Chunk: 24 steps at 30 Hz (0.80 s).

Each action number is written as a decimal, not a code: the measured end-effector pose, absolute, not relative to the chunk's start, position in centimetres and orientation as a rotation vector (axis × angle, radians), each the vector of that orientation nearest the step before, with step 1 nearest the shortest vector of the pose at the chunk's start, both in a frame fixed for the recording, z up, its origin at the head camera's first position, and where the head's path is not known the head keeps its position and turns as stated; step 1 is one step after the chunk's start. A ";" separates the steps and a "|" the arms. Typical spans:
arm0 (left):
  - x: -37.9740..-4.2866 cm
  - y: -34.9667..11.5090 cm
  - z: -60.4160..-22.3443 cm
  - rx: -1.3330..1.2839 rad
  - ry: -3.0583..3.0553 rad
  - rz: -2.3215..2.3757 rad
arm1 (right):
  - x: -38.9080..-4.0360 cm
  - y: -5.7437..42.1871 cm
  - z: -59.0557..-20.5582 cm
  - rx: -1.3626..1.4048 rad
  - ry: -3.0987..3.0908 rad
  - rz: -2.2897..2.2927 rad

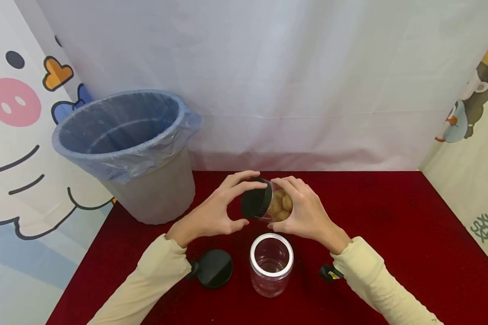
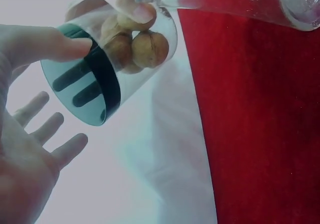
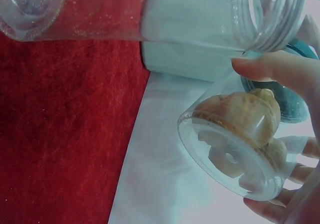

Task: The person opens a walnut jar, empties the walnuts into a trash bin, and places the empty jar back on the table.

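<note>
My right hand (image 1: 305, 210) holds a clear jar (image 3: 200, 107) with several walnuts (image 2: 150, 49) in it, tipped on its side above the table. Its black lid (image 1: 252, 203) faces my left hand (image 1: 217, 205). Around that lid the left fingers are spread, with the thumb apart below in the head view; whether a fingertip touches the lid is hard to tell. Just below the hands an uncapped clear jar (image 1: 270, 285) stands upright, nothing seen inside. To its left a round black lid (image 1: 215, 268) lies flat on the table.
At the back left stands a grey bin (image 1: 158, 201) lined with a bluish plastic bag (image 1: 146, 167). A red cloth (image 1: 374, 216) covers the table. White fabric (image 1: 309, 90) hangs behind, and cartoon-printed sheets (image 1: 32, 149) flank both sides.
</note>
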State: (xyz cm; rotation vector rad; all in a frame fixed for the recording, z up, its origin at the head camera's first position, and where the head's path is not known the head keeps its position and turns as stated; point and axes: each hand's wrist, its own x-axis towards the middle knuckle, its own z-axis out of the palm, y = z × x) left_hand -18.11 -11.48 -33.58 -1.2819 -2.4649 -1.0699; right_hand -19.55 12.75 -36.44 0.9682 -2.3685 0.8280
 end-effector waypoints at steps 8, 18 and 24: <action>-18.1 -11.1 -33.7 -1.333 -2.424 -1.048 | -19.5 12.5 -36.3 0.990 -2.356 0.826; -18.6 -11.1 -33.9 -1.231 -2.436 -1.172 | -19.4 12.5 -36.3 0.984 -2.360 0.822; -18.5 -10.9 -34.1 -1.117 -2.468 -1.231 | -19.3 12.6 -36.3 0.983 -2.358 0.827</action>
